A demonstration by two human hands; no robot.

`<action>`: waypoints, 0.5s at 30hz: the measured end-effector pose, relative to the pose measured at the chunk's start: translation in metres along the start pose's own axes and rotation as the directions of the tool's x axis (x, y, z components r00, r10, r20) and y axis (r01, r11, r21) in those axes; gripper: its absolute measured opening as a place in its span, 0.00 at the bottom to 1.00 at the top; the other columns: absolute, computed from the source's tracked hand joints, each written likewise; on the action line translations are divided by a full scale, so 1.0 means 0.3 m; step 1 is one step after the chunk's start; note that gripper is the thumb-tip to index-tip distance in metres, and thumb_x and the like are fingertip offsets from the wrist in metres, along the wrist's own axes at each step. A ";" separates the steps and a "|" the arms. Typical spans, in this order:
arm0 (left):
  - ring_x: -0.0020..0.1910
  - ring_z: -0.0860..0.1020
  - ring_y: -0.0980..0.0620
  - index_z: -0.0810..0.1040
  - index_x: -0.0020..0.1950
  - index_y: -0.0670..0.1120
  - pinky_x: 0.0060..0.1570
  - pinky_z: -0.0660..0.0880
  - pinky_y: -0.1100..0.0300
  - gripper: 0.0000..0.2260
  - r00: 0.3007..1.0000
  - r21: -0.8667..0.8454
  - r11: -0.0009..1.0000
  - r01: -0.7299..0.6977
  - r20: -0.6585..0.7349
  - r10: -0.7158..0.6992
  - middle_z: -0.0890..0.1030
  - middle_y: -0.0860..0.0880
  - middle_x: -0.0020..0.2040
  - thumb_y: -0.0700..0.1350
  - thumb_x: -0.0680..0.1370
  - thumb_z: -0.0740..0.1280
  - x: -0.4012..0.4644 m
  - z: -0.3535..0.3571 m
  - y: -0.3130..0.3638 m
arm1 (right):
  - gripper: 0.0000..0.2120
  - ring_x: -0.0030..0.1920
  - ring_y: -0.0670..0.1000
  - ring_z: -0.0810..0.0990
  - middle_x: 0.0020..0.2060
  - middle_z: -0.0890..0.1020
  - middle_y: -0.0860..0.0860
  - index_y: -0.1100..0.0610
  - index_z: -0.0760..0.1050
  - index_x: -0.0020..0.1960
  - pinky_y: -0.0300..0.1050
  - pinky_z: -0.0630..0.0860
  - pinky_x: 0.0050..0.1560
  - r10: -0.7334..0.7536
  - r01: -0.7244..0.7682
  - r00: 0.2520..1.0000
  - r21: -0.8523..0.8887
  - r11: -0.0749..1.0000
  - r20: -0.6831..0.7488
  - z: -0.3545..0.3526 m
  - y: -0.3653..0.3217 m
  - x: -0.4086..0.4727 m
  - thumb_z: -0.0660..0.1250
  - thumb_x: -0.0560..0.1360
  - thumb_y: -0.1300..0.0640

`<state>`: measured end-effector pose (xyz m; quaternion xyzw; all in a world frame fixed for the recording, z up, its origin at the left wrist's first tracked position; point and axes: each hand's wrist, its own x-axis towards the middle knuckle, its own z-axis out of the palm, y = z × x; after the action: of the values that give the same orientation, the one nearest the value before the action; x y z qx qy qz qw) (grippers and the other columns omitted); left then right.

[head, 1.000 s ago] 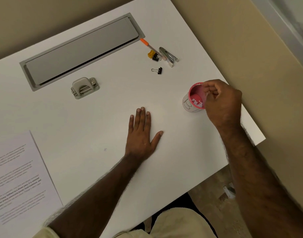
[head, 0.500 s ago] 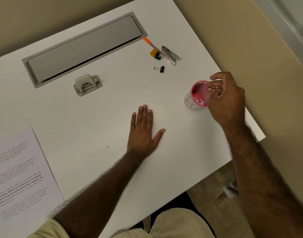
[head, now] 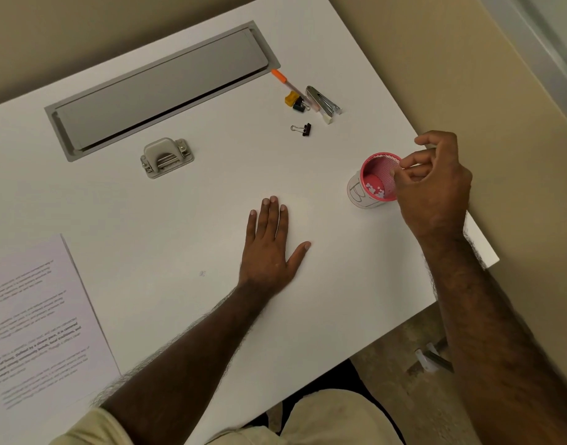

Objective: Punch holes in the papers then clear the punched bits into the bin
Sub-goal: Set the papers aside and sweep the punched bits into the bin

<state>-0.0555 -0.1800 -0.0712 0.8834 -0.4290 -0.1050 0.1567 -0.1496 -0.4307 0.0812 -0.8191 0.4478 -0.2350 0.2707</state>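
A small pink mesh bin (head: 376, 175) wrapped in a white label stands near the table's right edge, with white punched bits (head: 375, 189) lying on its bottom. My right hand (head: 436, 187) hovers at the bin's right rim, fingers curled and fingertips pinched together over the opening; I see nothing between them. My left hand (head: 270, 248) lies flat on the white table (head: 185, 226), fingers straight, left of the bin. The grey hole punch (head: 166, 157) sits further back on the left. Printed papers (head: 35, 319) lie at the left edge.
A grey cable-tray lid (head: 160, 91) is set into the table at the back. An orange pen (head: 287, 83), a stapler (head: 323, 102), and yellow and black binder clips (head: 296, 102) with another binder clip (head: 303, 128) lie at the back right. The table's right edge runs just beyond the bin.
My right hand has drawn back from inside the bin's opening to its right rim, and its fingers have spread a little. The left hand and the bin have stayed put.
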 end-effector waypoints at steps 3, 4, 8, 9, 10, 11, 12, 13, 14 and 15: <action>0.90 0.45 0.42 0.51 0.89 0.40 0.88 0.46 0.42 0.39 1.000 0.008 1.000 -0.003 0.000 0.003 0.49 0.40 0.90 0.65 0.88 0.54 -0.001 -0.002 0.000 | 0.21 0.41 0.46 0.84 0.44 0.84 0.46 0.50 0.73 0.64 0.36 0.80 0.46 -0.013 0.013 1.000 0.005 1.000 -0.005 0.001 0.012 0.001 0.72 0.74 0.63; 0.90 0.46 0.42 0.51 0.89 0.39 0.88 0.46 0.42 0.39 1.000 0.012 1.000 -0.005 0.000 0.005 0.49 0.40 0.90 0.65 0.88 0.54 -0.001 -0.004 0.001 | 0.21 0.42 0.46 0.84 0.44 0.84 0.46 0.51 0.73 0.64 0.34 0.80 0.46 -0.022 0.022 1.000 0.010 1.000 -0.009 0.001 0.015 0.000 0.71 0.74 0.64; 0.90 0.45 0.41 0.50 0.89 0.40 0.88 0.44 0.43 0.39 1.000 0.015 1.000 -0.001 0.025 0.001 0.48 0.40 0.90 0.65 0.88 0.53 0.000 -0.015 0.007 | 0.19 0.43 0.46 0.84 0.46 0.85 0.47 0.51 0.76 0.63 0.41 0.83 0.49 -0.067 0.068 0.998 0.025 0.997 -0.019 0.008 0.007 -0.015 0.69 0.75 0.64; 0.90 0.44 0.42 0.50 0.89 0.40 0.88 0.43 0.43 0.39 0.999 0.013 1.000 0.002 0.036 -0.003 0.47 0.40 0.90 0.65 0.88 0.53 0.001 -0.019 0.008 | 0.18 0.44 0.47 0.85 0.47 0.85 0.47 0.51 0.77 0.63 0.45 0.84 0.51 -0.078 0.078 0.997 0.022 0.997 -0.018 0.013 0.000 -0.023 0.69 0.75 0.62; 0.90 0.44 0.42 0.50 0.89 0.40 0.88 0.43 0.43 0.39 0.999 0.012 1.000 0.003 0.047 -0.004 0.47 0.40 0.90 0.65 0.88 0.53 0.001 -0.024 0.009 | 0.17 0.45 0.47 0.85 0.49 0.86 0.47 0.51 0.77 0.63 0.49 0.84 0.52 -0.089 0.089 0.996 0.023 0.996 -0.014 0.020 -0.009 -0.034 0.69 0.75 0.60; 0.90 0.44 0.42 0.50 0.89 0.39 0.88 0.43 0.43 0.39 0.998 0.013 1.000 0.001 0.056 -0.002 0.47 0.40 0.90 0.65 0.88 0.53 0.001 -0.030 0.008 | 0.15 0.47 0.48 0.85 0.50 0.86 0.47 0.51 0.78 0.62 0.51 0.84 0.54 -0.101 0.102 0.995 0.028 0.994 -0.010 0.028 -0.018 -0.046 0.69 0.76 0.59; 0.90 0.44 0.42 0.50 0.89 0.39 0.88 0.43 0.43 0.39 0.998 0.016 1.000 -0.002 0.061 0.001 0.47 0.40 0.90 0.65 0.88 0.54 -0.002 -0.037 0.006 | 0.14 0.50 0.48 0.85 0.52 0.87 0.48 0.52 0.78 0.62 0.51 0.83 0.56 -0.118 0.118 0.993 0.031 0.993 -0.006 0.037 -0.028 -0.060 0.70 0.76 0.57; 0.90 0.44 0.42 0.50 0.89 0.38 0.88 0.44 0.43 0.39 0.998 0.016 1.000 -0.005 0.062 0.004 0.48 0.40 0.90 0.64 0.88 0.55 -0.006 -0.045 0.003 | 0.14 0.52 0.49 0.85 0.53 0.86 0.48 0.53 0.79 0.62 0.52 0.83 0.57 -0.140 0.140 0.990 0.030 0.990 -0.007 0.048 -0.039 -0.075 0.70 0.77 0.57; 0.90 0.45 0.42 0.50 0.89 0.38 0.88 0.44 0.43 0.39 0.998 0.013 1.000 -0.008 0.059 0.007 0.49 0.39 0.90 0.64 0.88 0.55 -0.013 -0.052 -0.001 | 0.13 0.54 0.50 0.85 0.54 0.86 0.49 0.55 0.80 0.61 0.51 0.82 0.58 -0.166 0.167 0.986 0.026 0.986 -0.010 0.060 -0.049 -0.092 0.70 0.78 0.57; 0.90 0.45 0.42 0.50 0.89 0.38 0.88 0.44 0.43 0.39 0.998 0.009 1.000 -0.008 0.056 0.008 0.49 0.40 0.90 0.64 0.88 0.55 -0.021 -0.061 -0.008 | 0.12 0.54 0.50 0.85 0.55 0.86 0.50 0.56 0.81 0.61 0.51 0.82 0.59 -0.196 0.196 0.981 0.026 0.980 -0.013 0.073 -0.060 -0.111 0.70 0.78 0.57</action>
<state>-0.0520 -0.1701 -0.0548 0.8791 -0.4372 -0.1270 0.1407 -0.1411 -0.3888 0.0719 -0.8541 0.3631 -0.2710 0.2552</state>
